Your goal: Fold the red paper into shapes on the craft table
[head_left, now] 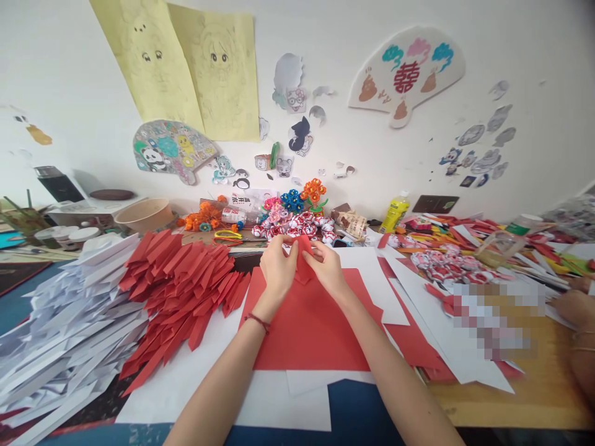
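Between my two hands is a small folded piece of red paper [304,263], raised over a large sheet of red paper [309,337]. My left hand [279,263] pinches its left side between thumb and fingers. On the right side, my right hand [326,263] grips it near the top, thumb on the near face. The piece narrows to a point at its lower end. White paper [186,384] lies under the red sheet. To the left are a pile of folded red paper strips [179,279] and a heap of folded white paper strips [88,328].
Colourful paper flowers [292,201], a yellow bottle [396,210] and a beige bowl [143,214] stand along the wall. Red and white folded pieces [449,263] lie at right. Another person's hand [574,306] rests at the far right edge of the wooden table [511,406].
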`<move>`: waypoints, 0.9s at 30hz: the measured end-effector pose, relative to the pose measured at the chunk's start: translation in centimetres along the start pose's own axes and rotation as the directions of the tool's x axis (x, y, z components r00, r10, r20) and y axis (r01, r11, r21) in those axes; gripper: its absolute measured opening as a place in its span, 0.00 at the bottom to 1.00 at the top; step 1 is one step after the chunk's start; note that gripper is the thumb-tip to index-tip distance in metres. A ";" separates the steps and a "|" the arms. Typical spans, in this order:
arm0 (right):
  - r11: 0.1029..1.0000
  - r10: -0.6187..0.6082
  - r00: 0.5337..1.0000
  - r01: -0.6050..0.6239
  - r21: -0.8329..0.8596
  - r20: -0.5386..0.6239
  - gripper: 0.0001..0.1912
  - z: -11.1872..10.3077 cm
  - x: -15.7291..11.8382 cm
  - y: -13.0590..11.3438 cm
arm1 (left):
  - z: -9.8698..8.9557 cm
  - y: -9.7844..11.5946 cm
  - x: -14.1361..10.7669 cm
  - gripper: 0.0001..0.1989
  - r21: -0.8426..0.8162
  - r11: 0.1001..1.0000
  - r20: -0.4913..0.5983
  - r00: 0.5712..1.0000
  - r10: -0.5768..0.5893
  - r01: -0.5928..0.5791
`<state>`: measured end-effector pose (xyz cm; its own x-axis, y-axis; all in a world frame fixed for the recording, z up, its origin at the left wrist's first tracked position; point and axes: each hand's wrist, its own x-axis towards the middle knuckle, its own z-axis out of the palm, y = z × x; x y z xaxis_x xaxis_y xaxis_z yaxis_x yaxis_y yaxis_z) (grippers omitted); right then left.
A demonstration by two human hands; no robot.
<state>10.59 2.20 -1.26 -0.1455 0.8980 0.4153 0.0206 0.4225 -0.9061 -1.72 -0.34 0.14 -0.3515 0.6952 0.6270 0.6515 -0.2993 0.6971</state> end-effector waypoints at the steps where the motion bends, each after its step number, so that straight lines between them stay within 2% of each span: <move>1: 1.000 0.004 1.000 -0.004 -0.002 0.002 0.15 0.0 0.0 -0.1 | -0.1 0.1 -0.1 0.06 0.016 1.000 -0.018 1.000 0.013 -0.012; 8: 0.997 -0.033 0.999 0.032 -0.068 -0.015 0.15 0.0 -0.4 -0.6 | -0.5 0.4 -0.3 0.06 0.086 0.990 -0.070 0.990 0.120 -0.113; 12: 0.995 -0.063 0.998 0.060 -0.083 -0.033 0.16 0.1 -0.4 -0.5 | -0.8 0.7 -0.3 0.08 0.062 0.970 -0.018 0.971 0.238 -0.236; 14: 0.994 -0.071 0.997 0.068 -0.082 -0.036 0.16 0.0 -0.3 -0.4 | -0.9 0.8 -0.2 0.09 0.011 0.966 0.007 0.966 0.259 -0.259; 16: 0.994 -0.070 0.997 0.067 -0.090 -0.036 0.16 0.0 -0.3 -0.3 | -0.8 0.8 0.0 0.10 -0.049 0.974 0.017 0.975 0.221 -0.220; 20: 0.992 -0.061 0.997 0.057 -0.111 -0.037 0.15 -0.1 -0.3 -0.3 | -0.6 -0.2 1.1 0.13 -0.286 0.958 0.108 0.993 0.039 -0.006; 23: 0.991 -0.065 0.996 0.058 -0.119 -0.053 0.15 -0.1 -0.3 -0.5 | -0.5 -1.0 1.9 0.13 -0.458 0.878 0.207 0.977 -0.049 0.141; 27: 0.990 -0.088 0.995 0.081 -0.114 -0.051 0.15 -0.2 -0.5 -0.8 | -0.6 -1.3 2.3 0.14 -0.485 0.834 0.318 0.941 -0.112 0.263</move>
<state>10.80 1.46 -0.76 -0.0958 0.8626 0.4968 0.1216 0.5055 -0.8542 -3.75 1.23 0.86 -0.1896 0.8959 0.4018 0.1254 -0.3838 0.9149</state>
